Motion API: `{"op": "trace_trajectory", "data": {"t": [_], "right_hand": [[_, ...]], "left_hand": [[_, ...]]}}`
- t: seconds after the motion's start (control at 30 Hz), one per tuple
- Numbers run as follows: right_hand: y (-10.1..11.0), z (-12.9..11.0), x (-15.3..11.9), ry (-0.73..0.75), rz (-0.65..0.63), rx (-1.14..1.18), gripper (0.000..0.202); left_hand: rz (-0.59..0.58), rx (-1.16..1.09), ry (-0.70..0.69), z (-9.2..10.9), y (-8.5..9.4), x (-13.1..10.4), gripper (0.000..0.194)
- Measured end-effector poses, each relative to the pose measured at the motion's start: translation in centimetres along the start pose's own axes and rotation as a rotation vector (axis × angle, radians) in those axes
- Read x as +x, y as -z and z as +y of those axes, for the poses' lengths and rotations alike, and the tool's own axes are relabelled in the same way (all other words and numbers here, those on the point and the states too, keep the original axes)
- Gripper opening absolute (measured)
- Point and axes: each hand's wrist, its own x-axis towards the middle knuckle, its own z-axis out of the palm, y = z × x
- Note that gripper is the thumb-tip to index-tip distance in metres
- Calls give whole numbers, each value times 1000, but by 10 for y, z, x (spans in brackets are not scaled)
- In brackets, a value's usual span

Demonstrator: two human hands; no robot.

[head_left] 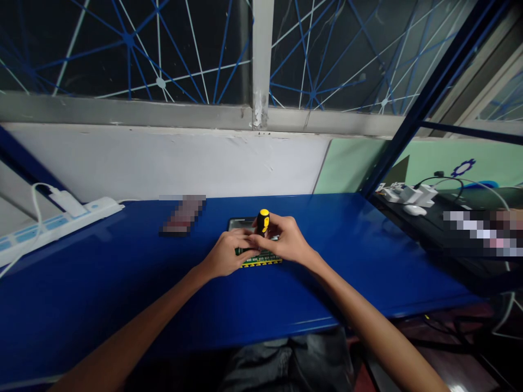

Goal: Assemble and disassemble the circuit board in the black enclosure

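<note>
A screwdriver (263,219) with a stubby yellow-and-black handle stands roughly upright at the middle of the blue table. My right hand (289,239) is closed around its handle from the right side. From the left, my left hand (229,255) brings its bent fingers and thumb together low by the screwdriver; what they pinch, if anything, is hidden. Beneath both hands lies a tool bit case (261,263) with a green inside, a row of small pieces and a yellow front edge. Its dark-framed, see-through part (240,223) shows behind my left fingers. The screwdriver's tip is hidden.
A blurred-out flat dark object (183,216) lies at the back left of the blue table (163,305). A white power strip (61,223) with a plugged-in charger runs along the left. At right, chargers and cables (417,196) sit on a dark surface beyond a blue post (402,141).
</note>
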Motion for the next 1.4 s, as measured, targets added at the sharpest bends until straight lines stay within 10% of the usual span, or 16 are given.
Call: {"op": "trace_trajectory", "data": {"t": [1.4], "right_hand": [[-4, -4, -1, -68, -21, 58, 30]], "left_hand": [[44, 22, 43, 1, -3, 0, 11]]}}
